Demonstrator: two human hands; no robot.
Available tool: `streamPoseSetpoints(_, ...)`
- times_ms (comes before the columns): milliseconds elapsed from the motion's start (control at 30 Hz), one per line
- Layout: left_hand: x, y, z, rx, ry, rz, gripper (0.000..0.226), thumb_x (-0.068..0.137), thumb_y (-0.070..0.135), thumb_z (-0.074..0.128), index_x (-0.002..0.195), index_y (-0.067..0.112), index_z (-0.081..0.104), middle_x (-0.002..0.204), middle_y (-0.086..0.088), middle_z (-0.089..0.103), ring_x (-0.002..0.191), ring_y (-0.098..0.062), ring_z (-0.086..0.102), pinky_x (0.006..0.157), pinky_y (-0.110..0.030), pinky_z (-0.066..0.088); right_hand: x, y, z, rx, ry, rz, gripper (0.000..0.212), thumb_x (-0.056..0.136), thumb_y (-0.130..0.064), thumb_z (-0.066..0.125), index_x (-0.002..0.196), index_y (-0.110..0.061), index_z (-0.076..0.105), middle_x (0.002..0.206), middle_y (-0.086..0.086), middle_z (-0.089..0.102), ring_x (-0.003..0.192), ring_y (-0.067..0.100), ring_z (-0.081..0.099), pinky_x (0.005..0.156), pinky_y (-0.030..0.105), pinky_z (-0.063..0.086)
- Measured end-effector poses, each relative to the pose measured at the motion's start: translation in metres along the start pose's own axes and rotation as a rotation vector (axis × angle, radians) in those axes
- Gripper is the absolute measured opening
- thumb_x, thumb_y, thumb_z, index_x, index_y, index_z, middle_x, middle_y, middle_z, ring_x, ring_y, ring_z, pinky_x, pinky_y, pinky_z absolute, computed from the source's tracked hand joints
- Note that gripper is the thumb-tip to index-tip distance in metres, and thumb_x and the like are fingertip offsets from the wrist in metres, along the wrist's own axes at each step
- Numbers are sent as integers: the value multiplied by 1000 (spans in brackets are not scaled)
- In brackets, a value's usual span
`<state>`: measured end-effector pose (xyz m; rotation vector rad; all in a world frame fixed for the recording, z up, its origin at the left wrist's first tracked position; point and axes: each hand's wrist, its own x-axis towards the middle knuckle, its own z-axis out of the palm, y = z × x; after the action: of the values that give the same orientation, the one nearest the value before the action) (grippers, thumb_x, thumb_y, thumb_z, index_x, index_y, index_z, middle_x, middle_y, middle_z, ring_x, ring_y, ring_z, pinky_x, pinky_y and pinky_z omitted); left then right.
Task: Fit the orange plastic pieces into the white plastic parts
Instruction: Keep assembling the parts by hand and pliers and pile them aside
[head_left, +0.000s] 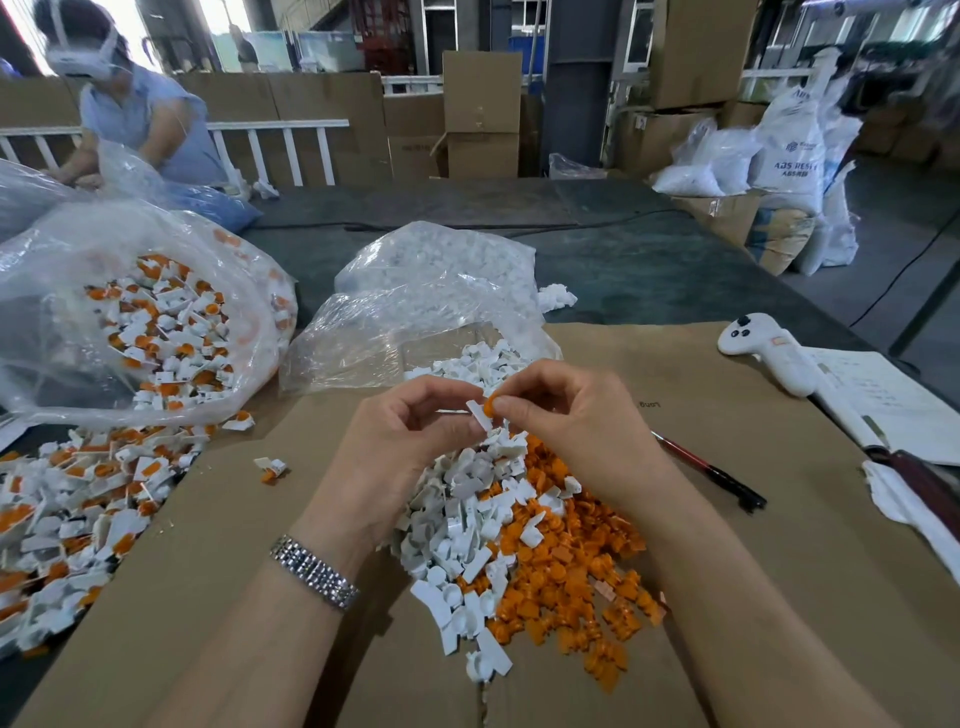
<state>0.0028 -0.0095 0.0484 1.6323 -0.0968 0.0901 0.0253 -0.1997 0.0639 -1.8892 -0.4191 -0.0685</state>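
Over the middle of the cardboard, my left hand (410, 431) pinches a small white plastic part (478, 414). My right hand (566, 415) pinches an orange piece (491, 404) and holds it against that white part. Below the hands lies a loose heap of white parts (462, 540) with a heap of orange pieces (576, 587) to its right. A pile of joined white-and-orange parts (67, 509) lies at the left, and more fill an open clear bag (156, 332) behind it.
A clear bag of white parts (441, 270) lies beyond my hands. One joined part (272, 466) lies alone on the cardboard sheet (218, 597). A red-and-black pen (711, 473), a white controller (769, 353) and a notebook (883, 400) lie at the right. Another person (135, 109) works at the far left.
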Motion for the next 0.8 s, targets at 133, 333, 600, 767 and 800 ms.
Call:
streamPoseSetpoints(133, -3, 2, 4, 45, 75, 56, 21, 80, 15, 84, 100, 21, 79, 93, 5, 81, 85, -8, 77, 71, -10, 54, -1, 0, 8, -41, 52, 18, 5, 92, -25, 73, 92, -20, 73, 81, -4, 73, 76, 8, 69, 70, 21, 57)
streamPoseSetpoints(333, -2, -1, 3, 14, 79, 73, 20, 79, 16, 85, 95, 26, 80, 95, 5, 81, 89, -9, 77, 74, -12, 56, 0, -1, 10, 14, 40, 81, 9, 89, -28, 75, 90, -20, 73, 79, -1, 74, 72, 12, 71, 66, 21, 58)
streamPoseSetpoints(600, 3, -6, -3, -330, -57, -33, 29, 74, 10, 82, 103, 9, 78, 108, -19, 77, 103, -32, 75, 86, -30, 60, -1, -2, -6, -39, -69, -101, 23, 87, -23, 78, 109, -30, 74, 95, -10, 72, 89, 10, 68, 83, 26, 58)
streamPoseSetpoints(767, 5, -5, -1, -409, -79, -118, 32, 76, 6, 80, 106, 0, 77, 112, -22, 75, 104, -30, 75, 86, -26, 59, -1, 1, -2, -176, 11, -176, 19, 88, -22, 77, 106, -28, 76, 95, -12, 70, 90, 7, 67, 83, 26, 56)
streamPoseSetpoints(800, 5, -4, -1, -443, -81, -136, 32, 75, 5, 79, 106, -2, 77, 113, -23, 75, 104, -30, 75, 86, -26, 59, -1, 1, -2, -200, 26, -190, 19, 88, -22, 77, 107, -27, 76, 95, -13, 69, 90, 5, 66, 84, 24, 56)
